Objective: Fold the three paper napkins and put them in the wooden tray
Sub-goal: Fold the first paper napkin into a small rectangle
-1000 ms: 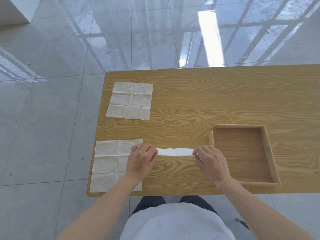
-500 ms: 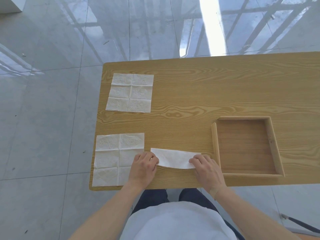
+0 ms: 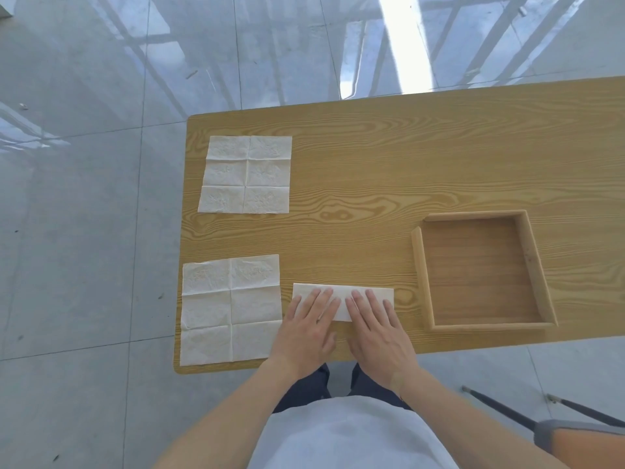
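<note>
I stand at the near edge of the table [image 3: 406,157], wood-grained, with grey glossy floor tiles [image 3: 84,231] beyond it on the far and left sides. Two napkins lie unfolded and flat along the table's left end: the far napkin [image 3: 246,174] well up the table, the near napkin [image 3: 231,310] at the front left corner, its creases marking it into six panels. The near napkin's right edge lies just beside my left hand [image 3: 309,324], touching or nearly so. The folded napkin [image 3: 341,294], a narrow white strip, lies close to the front edge between the near napkin and the tray [image 3: 424,282]. Both my hands lie flat on it with fingers straight, pressing it to the table and gripping nothing; my right hand [image 3: 377,324] covers the strip's right half, my left hand its left half. Bare wood separates the strip's right end from the tray's left wall. The tray sits to my right, a shallow wooden frame with its base bare. At the lower right, a chair [image 3: 575,431] with dark legs stands on the floor.
</note>
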The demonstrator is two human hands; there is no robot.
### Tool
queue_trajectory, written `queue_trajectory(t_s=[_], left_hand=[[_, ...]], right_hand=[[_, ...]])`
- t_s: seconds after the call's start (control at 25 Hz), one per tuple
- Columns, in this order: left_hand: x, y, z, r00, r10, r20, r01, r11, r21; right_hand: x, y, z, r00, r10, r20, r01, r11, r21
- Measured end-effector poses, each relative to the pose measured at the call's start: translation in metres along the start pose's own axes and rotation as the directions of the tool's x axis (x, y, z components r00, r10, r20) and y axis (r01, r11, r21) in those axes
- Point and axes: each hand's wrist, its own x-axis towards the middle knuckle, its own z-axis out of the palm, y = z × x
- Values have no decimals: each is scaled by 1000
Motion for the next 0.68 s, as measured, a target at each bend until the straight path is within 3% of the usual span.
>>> queue_trajectory(t_s=[0.12, 0.32, 0.6, 0.68], left_hand=[[4, 2, 7, 993, -15, 117, 6, 997, 77], [0, -5, 11, 981, -44, 188, 22, 993, 118], [-13, -41, 2, 976, -76, 203, 48, 989, 141], [-11, -42, -4, 989, -67, 133, 55, 994, 96]], right_hand=[[5, -2, 9, 999, 10, 45, -8, 999, -38], [3, 5, 20, 995, 68, 68, -65, 997, -51], [-14, 25, 24, 979, 200, 45, -199, 980, -14], [-14, 25, 24, 980, 194, 44, -194, 981, -12]])
